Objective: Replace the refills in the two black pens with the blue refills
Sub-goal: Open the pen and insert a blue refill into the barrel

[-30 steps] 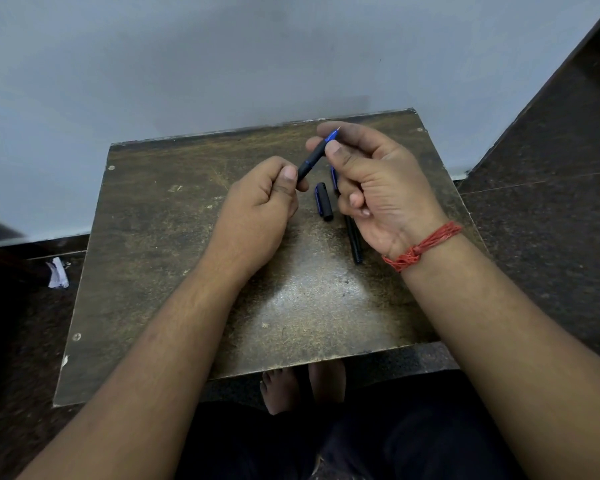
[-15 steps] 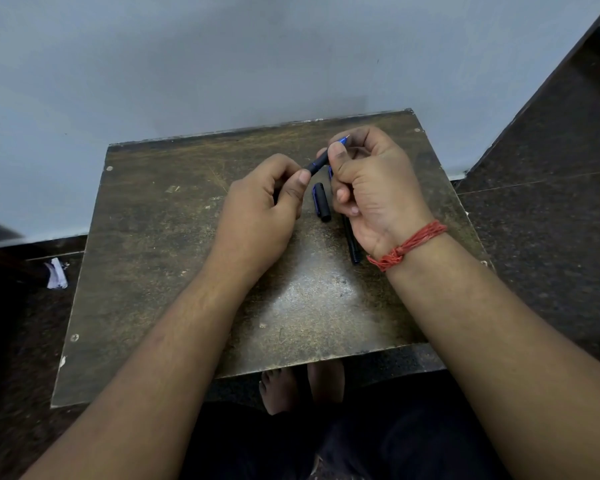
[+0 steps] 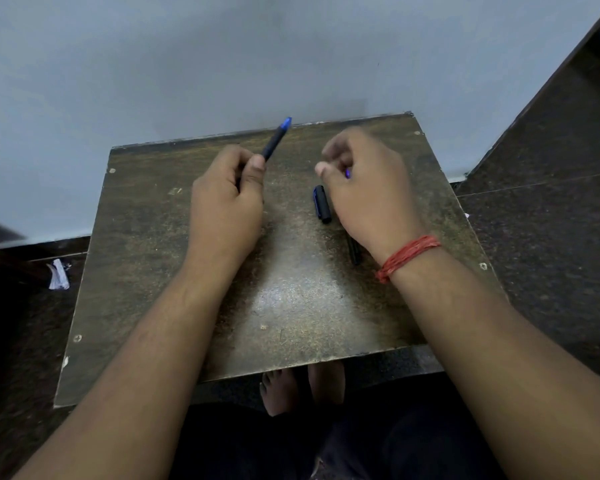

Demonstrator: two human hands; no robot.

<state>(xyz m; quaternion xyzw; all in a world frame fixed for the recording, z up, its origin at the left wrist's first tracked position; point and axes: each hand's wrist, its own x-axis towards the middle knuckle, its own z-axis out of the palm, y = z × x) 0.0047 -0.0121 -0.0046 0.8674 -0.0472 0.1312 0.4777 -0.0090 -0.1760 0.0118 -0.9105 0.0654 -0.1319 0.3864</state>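
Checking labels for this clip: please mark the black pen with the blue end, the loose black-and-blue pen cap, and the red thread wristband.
Black pen with blue end (image 3: 274, 142), head view, mid-barrel.
Black-and-blue pen cap (image 3: 322, 204), head view, centre.
Red thread wristband (image 3: 407, 256), head view, top strands.

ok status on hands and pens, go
Left hand grips black pen, blue tip up. Right hand blurred above table, grip unclear. Pen cap lies beside it. Nothing blocking.

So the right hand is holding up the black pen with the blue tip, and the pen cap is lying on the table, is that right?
Not quite. The head view shows the left hand holding up the black pen with the blue tip, not the right. The right hand hovers blurred over the table, apart from that pen. The pen cap does lie on the table.
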